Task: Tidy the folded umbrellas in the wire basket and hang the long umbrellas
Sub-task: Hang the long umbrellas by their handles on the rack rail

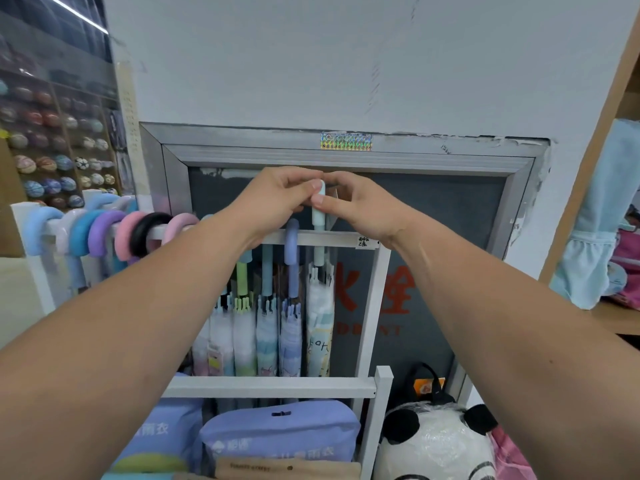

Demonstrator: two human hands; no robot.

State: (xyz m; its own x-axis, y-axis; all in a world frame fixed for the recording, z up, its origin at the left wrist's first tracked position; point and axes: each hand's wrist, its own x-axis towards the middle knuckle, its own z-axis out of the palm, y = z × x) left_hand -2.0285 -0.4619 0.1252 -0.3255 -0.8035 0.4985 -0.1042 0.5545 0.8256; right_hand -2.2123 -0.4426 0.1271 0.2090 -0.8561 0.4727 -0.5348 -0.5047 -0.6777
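A long umbrella (320,320) with a pale mint handle is held upright at the right end of the white rack's top rail (339,239). Its shaft crosses the rail and its furled, printed canopy hangs below, just inside the rack's right post. The top of the handle is pinched from both sides above the rail. The left hand (277,199) is curled round it, with thumb and forefinger closed on the tip. The right hand (363,209) is closed on it from the other side, with the thumb pressed to the handle. Whether the handle is hooked over anything cannot be told.

Just beside it, to the left, a lilac-blue umbrella (292,244) is hooked over the same rail. More furled umbrellas (242,327) hang further left, partly hidden by the left forearm. A row of curved handles (104,233) is carried on a second rail at the far left. Purple packets (280,434) are stacked below the rack's lower rail (270,388), and a panda plush (436,441) lies beyond the right post.
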